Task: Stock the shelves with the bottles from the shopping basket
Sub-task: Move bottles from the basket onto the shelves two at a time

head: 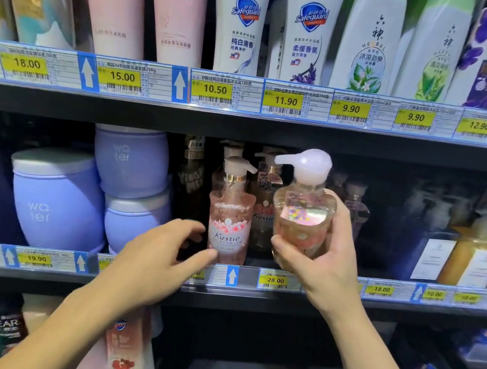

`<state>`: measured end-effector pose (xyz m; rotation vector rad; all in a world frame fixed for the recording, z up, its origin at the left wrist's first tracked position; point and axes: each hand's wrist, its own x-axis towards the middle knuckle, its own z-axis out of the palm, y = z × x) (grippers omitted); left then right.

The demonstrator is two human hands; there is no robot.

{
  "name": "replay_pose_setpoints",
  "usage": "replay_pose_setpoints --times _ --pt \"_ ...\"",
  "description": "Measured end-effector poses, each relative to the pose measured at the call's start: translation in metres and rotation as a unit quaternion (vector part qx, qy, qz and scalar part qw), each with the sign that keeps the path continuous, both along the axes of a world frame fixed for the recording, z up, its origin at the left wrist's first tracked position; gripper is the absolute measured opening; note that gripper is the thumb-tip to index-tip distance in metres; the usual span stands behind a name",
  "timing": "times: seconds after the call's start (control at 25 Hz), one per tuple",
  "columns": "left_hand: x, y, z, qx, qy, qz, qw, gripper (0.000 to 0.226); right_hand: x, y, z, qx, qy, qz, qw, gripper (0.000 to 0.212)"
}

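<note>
**One pump bottle in hand at the middle shelf**

The right hand [330, 268] grips one clear pump bottle [302, 222] round its lower body, thumb in front and fingers wrapped behind. It holds the bottle tilted toward the camera, just above the front rail of the middle shelf [243, 277]. At the bottle's 9 o'clock, one pink Kustie bottle [229, 225] stands upright on that shelf. The left hand [157, 253] holds nothing, its fingers loosely half-curled; its thumb tip lies at the Kustie bottle's base, perhaps touching. Farther toward 9 o'clock sit three lilac tubs [56, 201], one stacked on another. At 12 o'clock, one shelf up, stand two Safeguard bottles [238, 30].
</note>
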<state>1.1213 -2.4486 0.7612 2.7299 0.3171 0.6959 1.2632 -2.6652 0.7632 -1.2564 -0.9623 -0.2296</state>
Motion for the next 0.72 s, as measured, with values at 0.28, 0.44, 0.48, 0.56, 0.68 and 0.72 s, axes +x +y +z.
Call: replay_pose_setpoints --times 0.28,0.44,0.48,0.56,0.68,0.72 --pt "0.001 -0.001 -0.032 0.211 -0.021 0.083 0.974 0.064 0.004 0.005 -0.002 -0.136 -0.003 -0.030 0.990 0.066" --pt "0.004 0.001 -0.037 0.231 -0.049 0.082 0.968 0.058 0.006 0.003 0.004 -0.227 0.035 -0.067 0.971 0.048" --pt "0.004 0.000 -0.037 0.235 -0.056 0.082 0.967 0.056 0.006 0.003 0.006 -0.240 0.045 -0.073 0.967 0.046" --pt "0.004 -0.001 -0.037 0.234 -0.059 0.081 0.967 0.053 0.006 0.004 0.009 -0.257 0.059 -0.083 0.961 0.049" --pt "0.003 -0.001 -0.038 0.235 -0.066 0.081 0.966 0.051 0.003 0.000 0.013 -0.301 0.053 -0.111 0.946 0.057" --pt "0.003 -0.001 -0.038 0.234 -0.067 0.080 0.967 0.051 0.001 -0.001 0.013 -0.318 0.044 -0.125 0.939 0.059"
